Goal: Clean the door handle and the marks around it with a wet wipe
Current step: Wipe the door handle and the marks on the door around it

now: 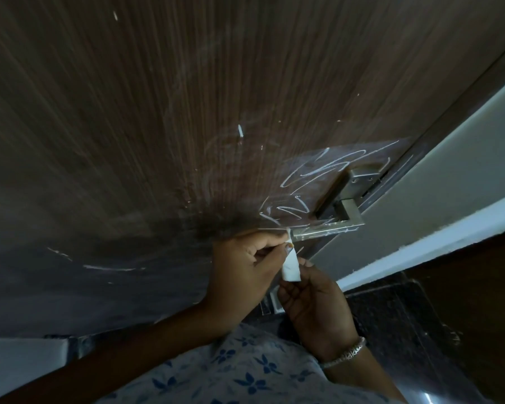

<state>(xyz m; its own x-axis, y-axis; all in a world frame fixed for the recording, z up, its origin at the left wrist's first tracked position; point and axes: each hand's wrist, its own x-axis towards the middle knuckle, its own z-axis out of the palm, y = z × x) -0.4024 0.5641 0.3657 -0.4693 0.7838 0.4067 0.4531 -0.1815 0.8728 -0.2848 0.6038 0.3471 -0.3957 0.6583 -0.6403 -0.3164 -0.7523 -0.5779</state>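
Two hands on the folded wet wipe (pixel 290 268), just below the door handle (pixel 327 228) tip: left hand (pixel 245 266) pinches its top, right hand (pixel 318 310) its bottom. Prep stage, I'd guess; next, press it onto the white marks (pixel 312 173).

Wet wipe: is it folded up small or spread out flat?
Folded up. The wet wipe is a small narrow white strip, pinched between the left hand and the right hand.
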